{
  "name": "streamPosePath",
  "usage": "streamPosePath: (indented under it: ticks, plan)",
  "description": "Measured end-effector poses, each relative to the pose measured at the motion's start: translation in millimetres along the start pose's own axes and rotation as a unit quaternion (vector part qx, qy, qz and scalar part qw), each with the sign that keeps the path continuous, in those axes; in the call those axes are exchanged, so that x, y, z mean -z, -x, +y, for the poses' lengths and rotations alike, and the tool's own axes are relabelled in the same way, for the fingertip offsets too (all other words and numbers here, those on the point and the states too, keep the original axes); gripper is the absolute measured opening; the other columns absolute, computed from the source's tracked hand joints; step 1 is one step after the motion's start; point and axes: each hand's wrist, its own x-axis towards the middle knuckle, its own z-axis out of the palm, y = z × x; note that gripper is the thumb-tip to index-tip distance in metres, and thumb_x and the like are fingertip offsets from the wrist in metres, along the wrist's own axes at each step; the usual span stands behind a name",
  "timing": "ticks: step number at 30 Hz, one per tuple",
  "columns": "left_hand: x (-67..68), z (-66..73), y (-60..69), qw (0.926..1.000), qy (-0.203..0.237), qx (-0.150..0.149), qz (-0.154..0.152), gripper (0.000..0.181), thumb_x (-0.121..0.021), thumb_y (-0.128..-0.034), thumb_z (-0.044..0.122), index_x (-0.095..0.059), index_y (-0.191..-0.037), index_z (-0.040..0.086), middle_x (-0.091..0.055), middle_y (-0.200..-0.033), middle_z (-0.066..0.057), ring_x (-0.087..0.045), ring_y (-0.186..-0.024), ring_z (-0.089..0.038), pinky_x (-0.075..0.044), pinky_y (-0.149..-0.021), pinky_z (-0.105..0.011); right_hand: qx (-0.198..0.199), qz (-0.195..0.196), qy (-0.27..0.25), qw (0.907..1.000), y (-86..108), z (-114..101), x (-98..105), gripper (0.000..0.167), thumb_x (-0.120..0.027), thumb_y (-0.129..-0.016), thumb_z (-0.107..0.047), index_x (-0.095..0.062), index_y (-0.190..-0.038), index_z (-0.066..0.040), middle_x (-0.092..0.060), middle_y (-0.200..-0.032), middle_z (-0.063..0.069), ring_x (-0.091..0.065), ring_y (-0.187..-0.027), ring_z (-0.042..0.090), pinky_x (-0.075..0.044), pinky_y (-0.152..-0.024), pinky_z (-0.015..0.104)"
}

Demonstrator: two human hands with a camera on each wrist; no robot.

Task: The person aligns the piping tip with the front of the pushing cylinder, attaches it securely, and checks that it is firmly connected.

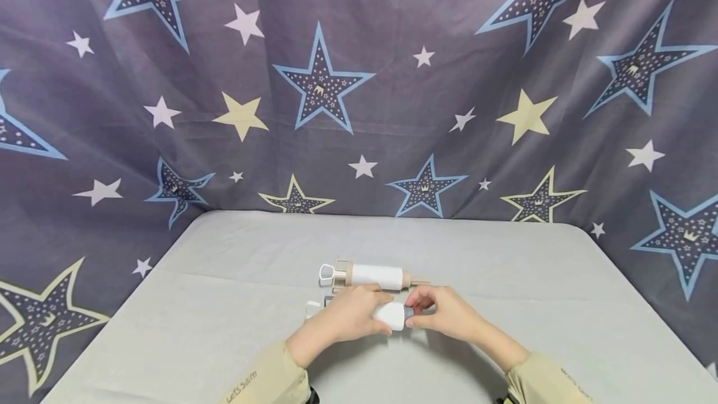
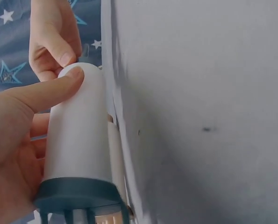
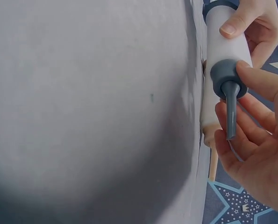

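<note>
A large plunger syringe with a white barrel lies across in front of me, held by both hands. Around the barrel curls my left hand, its thumb on top in the left wrist view. My right hand pinches the blue-grey nozzle cap at the right end, thumb on one side and fingers beneath. From that cap a narrow spout sticks out, seen in the right wrist view. A blue-grey collar rings the barrel's other end. The white plunger handle shows left of my left hand.
Just behind lies a second syringe with a white barrel, beige fittings and a thin beige spout pointing right. Both rest areas are on a table with a pale grey cloth. A star-patterned curtain hangs behind the table.
</note>
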Motion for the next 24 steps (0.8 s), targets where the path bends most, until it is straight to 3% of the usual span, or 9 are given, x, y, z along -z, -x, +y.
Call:
streamPosePath:
  ticks: [10,18,24]
  plan:
    - [-4.8,-1.1,-1.1,0.9995,0.011,0.02,-0.02,0.041,-0.071,-0.0697,0.046,-0.064,-0.099,0.018,-0.064,-0.09,0.008,-0.054,-0.078,-0.004,-0.042,-0.064,-0.022,0.001,-0.018,0.01,0.9998,-2.0,6.4,-4.2,0.021,-0.071,-0.077,-0.026,-0.064,-0.089,-0.011,-0.064,-0.08,-0.007,-0.058,-0.072,0.002,-0.048,-0.067,0.022]
    - [-6.1,-0.9,-1.1,0.9988,0.022,0.03,-0.034,0.037,-0.07,-0.0728,0.043,-0.066,-0.099,0.017,-0.063,-0.092,0.008,-0.052,-0.076,-0.002,-0.042,-0.064,-0.02,-0.012,-0.027,-0.016,0.9994,-0.6,6.7,-5.6,0.022,-0.068,-0.079,-0.024,-0.065,-0.092,-0.007,-0.065,-0.082,-0.001,-0.058,-0.072,0.004,-0.047,-0.066,0.021]
    - [-7.4,-1.8,-1.1,0.9984,0.025,0.035,-0.036,0.04,-0.069,-0.0737,0.044,-0.066,-0.102,0.016,-0.063,-0.096,0.005,-0.054,-0.079,-0.004,-0.044,-0.066,-0.021,-0.017,-0.03,-0.006,0.9994,-0.7,7.9,-3.4,0.022,-0.066,-0.081,-0.026,-0.065,-0.093,-0.008,-0.065,-0.084,-0.001,-0.059,-0.074,0.006,-0.048,-0.068,0.021]
